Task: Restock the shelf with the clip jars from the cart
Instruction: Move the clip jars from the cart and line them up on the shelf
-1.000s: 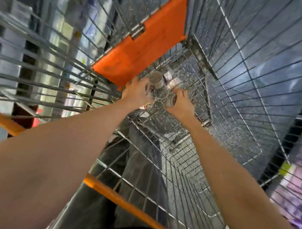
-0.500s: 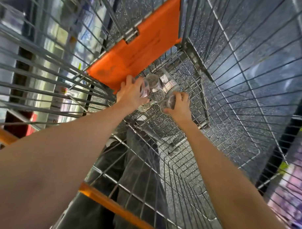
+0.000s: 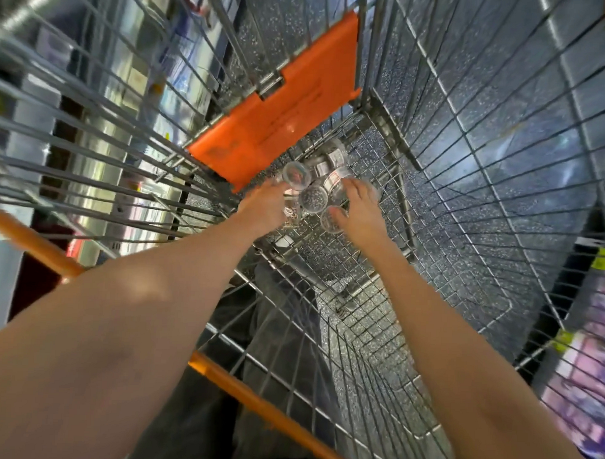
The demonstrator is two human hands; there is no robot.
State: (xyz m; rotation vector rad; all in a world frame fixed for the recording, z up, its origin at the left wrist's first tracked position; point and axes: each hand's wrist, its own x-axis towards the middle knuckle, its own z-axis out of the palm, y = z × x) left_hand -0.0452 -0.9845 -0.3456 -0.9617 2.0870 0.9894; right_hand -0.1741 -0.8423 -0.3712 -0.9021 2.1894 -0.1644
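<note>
Both hands reach deep into the cart (image 3: pixel 469 139), bracketing the cluster of clip jars (image 3: pixel 314 199) to gather several at once. The left hand (image 3: pixel 264 207) curls against one jar's side; the right hand (image 3: pixel 358 210) lies spread over others, its grasp unclear.

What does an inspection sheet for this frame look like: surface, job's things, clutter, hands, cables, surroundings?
Surface: wire mesh floor of the cart, speckled store floor showing through it.
Job's things: a cluster of small clear clip jars bunched at the far end of the cart floor, just below the orange flap; exact count blurred.
Clutter: nothing seen apart from the jars.
Hands: left hand reaches onto the left side of the cluster, right hand onto the right side; the grip is too blurred to tell.
Cables: nothing seen.
Surroundings: orange handle bar near the person, blurred shelving to the left, colourful packs at the right edge.
</note>
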